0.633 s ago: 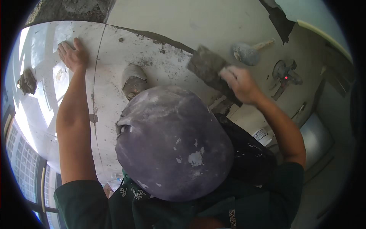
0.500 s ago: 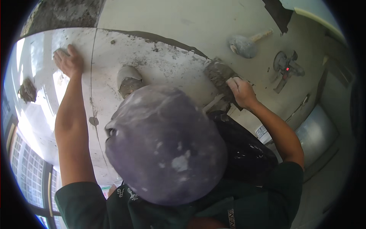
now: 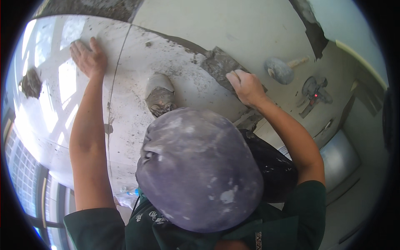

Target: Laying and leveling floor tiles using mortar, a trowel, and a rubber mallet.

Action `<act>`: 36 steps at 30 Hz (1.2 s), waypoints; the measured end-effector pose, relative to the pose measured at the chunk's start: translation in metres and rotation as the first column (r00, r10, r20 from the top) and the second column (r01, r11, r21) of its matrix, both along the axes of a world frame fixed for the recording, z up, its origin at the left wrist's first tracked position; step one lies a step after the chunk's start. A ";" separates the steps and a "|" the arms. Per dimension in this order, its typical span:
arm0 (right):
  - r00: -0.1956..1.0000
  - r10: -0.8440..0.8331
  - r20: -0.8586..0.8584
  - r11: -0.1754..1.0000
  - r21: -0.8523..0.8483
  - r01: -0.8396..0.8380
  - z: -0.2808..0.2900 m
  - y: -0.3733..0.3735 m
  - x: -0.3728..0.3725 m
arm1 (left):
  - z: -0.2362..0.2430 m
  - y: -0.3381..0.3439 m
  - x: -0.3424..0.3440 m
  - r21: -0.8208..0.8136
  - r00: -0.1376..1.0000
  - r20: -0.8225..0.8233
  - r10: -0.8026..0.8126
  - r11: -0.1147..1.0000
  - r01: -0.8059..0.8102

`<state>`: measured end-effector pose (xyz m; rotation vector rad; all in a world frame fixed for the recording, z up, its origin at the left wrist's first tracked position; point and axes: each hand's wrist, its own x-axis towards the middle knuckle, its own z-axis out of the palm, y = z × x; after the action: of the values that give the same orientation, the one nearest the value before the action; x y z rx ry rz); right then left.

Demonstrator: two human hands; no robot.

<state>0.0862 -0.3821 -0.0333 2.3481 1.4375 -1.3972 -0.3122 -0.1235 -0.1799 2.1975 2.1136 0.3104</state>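
My left hand (image 3: 89, 58) rests with its fingers spread on the glossy pale floor tile (image 3: 89, 121), left of a straight joint. My right hand (image 3: 246, 85) is closed on a flat, rectangular trowel (image 3: 221, 66) thickly coated in grey mortar. The grip itself is hidden under the fingers. The trowel lies low over the mortar-smeared tile, by the right end of a dark gap (image 3: 177, 39) between tiles. Wet-looking crumbs and smears spread over the tile between my hands.
A mallet (image 3: 279, 71) with a grey head and a small grey tool (image 3: 314, 91) with a red light lie at right. One mortar-caked shoe (image 3: 160, 93) stands between my arms. At far left sits a mortar lump (image 3: 31, 83). My dusty cap (image 3: 200, 171) hides the lower middle.
The whole view has turned and shifted. My right hand has drawn the trowel leftward, farther from the mallet. My left hand stays spread on the tile.
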 end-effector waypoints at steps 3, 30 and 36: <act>0.998 0.059 0.001 0.998 0.014 -0.059 -0.007 0.065 -0.050 | -0.001 -0.001 -0.007 0.019 1.000 0.006 0.031 0.999 -0.031; 0.998 0.070 0.012 0.964 0.257 -0.070 -0.025 0.201 -0.116 | -0.009 -0.002 -0.002 0.124 0.996 0.090 -0.017 0.992 0.006; 0.979 0.124 -0.164 0.992 0.035 -0.120 0.007 0.119 -0.078 | -0.002 -0.005 -0.010 0.126 0.995 0.097 -0.009 0.992 -0.003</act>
<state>0.0081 -0.2626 -0.0267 2.1602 1.6191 -1.5822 -0.3223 -0.1286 -0.1817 2.2020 2.0931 0.5537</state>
